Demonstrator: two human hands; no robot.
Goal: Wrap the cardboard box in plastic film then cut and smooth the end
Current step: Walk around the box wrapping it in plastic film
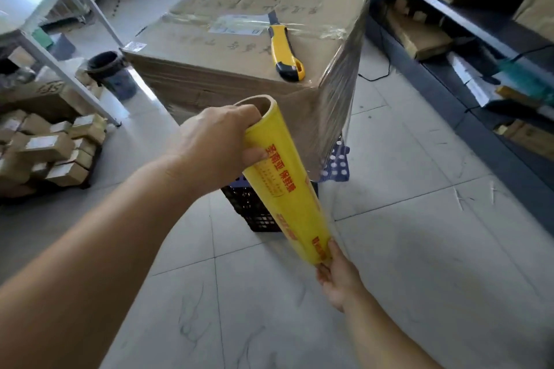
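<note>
Left hand (218, 141) at centre frame grips the top end of the roll (287, 186), fingers hooked into the open core, thumb pinching the yellow outside. Right hand (337, 275), lower right of centre, cups the bottom end, fingers curled round it. The roll hangs tilted between them, and off its right side the film (338, 93) runs up in a taut clear sheet to the near right corner of the box (227, 48), upper centre. Film already hugs the near side of the box, which stands on a dark crate (254, 207) on the tiled floor. A yellow knife (284, 51) lies on top of the box, well clear of both hands.

The film looks thin, stretchy and clingy, quick to bunch or tear if tension goes slack, so the two-ended hold on the stiff core seems right. The box looks bulky and rigid, so it should hold steady under the pull.
</note>
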